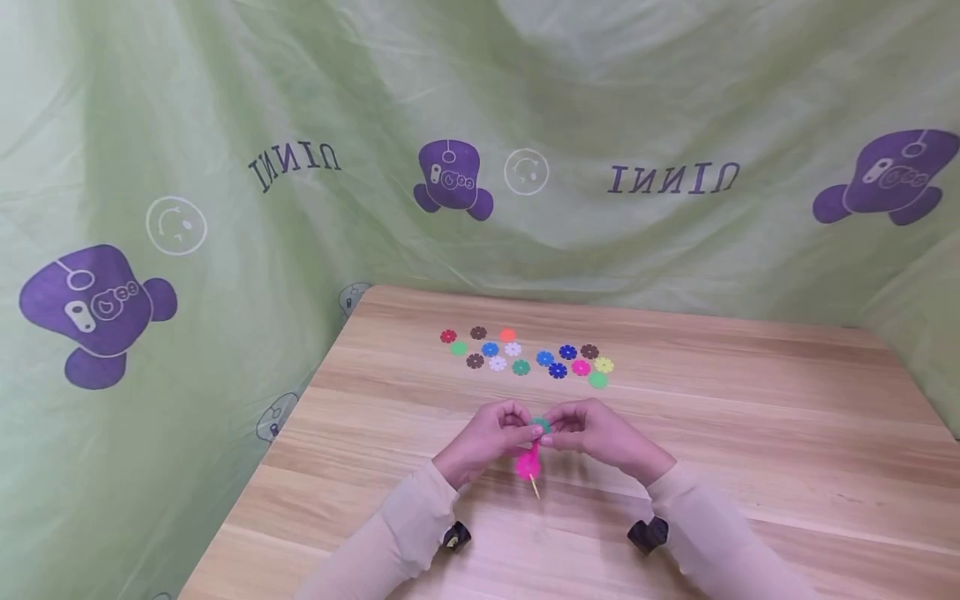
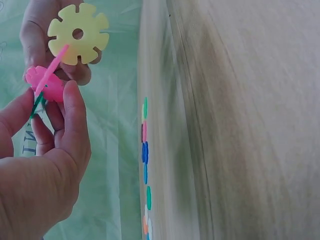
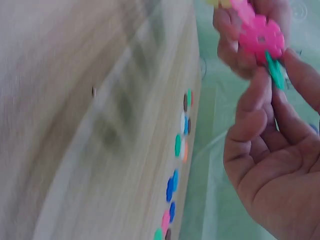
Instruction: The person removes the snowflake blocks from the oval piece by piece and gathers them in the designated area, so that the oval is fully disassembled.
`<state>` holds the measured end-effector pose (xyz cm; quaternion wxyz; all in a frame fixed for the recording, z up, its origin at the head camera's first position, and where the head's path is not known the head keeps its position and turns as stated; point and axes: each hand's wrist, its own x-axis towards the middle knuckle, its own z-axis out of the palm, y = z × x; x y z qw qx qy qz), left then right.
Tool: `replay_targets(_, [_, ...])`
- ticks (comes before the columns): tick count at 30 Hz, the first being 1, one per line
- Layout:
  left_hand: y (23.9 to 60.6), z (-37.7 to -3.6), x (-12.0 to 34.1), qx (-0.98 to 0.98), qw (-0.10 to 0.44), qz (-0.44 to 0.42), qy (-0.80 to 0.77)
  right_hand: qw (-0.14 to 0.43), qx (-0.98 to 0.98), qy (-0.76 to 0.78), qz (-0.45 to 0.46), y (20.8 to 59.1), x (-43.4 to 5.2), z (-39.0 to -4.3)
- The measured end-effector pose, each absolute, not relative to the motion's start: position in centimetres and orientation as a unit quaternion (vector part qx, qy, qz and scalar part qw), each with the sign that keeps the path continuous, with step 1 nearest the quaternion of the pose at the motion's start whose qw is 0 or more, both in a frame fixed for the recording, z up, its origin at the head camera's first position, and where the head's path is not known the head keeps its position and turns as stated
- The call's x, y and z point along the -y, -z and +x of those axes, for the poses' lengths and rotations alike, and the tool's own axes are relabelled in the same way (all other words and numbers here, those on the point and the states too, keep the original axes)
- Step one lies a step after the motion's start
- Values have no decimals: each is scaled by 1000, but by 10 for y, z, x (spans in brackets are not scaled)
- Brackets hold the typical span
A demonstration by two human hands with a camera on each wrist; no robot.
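Note:
Both hands meet over the wooden table around a short chain of notched plastic flower discs slotted together. At its far end is a green disc (image 1: 541, 427), which my right hand (image 1: 600, 433) pinches between thumb and fingers. My left hand (image 1: 495, 433) grips the chain beside it, thumb and fingertips at the pink disc (image 3: 261, 38) joined to the green one. A second pink disc (image 1: 528, 467) follows, crossing at an angle. The yellow disc (image 2: 87, 35) hangs at the near end, edge-on in the head view and flat toward the left wrist view. Fingers partly hide the green-pink joint.
Several loose flower discs lie beyond the hands in two loose groups, among them a red disc (image 1: 448, 336), a white disc (image 1: 498, 363), a dark blue disc (image 1: 558, 371) and a brown disc (image 1: 589, 352). A green printed curtain (image 1: 570, 250) hangs behind the table (image 1: 750, 400).

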<state>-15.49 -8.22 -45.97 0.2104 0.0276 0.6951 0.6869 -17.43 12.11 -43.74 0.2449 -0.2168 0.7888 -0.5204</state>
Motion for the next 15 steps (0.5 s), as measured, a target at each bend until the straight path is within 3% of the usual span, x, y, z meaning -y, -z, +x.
replay_targets(15, [463,-151,88,-695,248,74,-671,201,-803,542,-142,436,-116,-170])
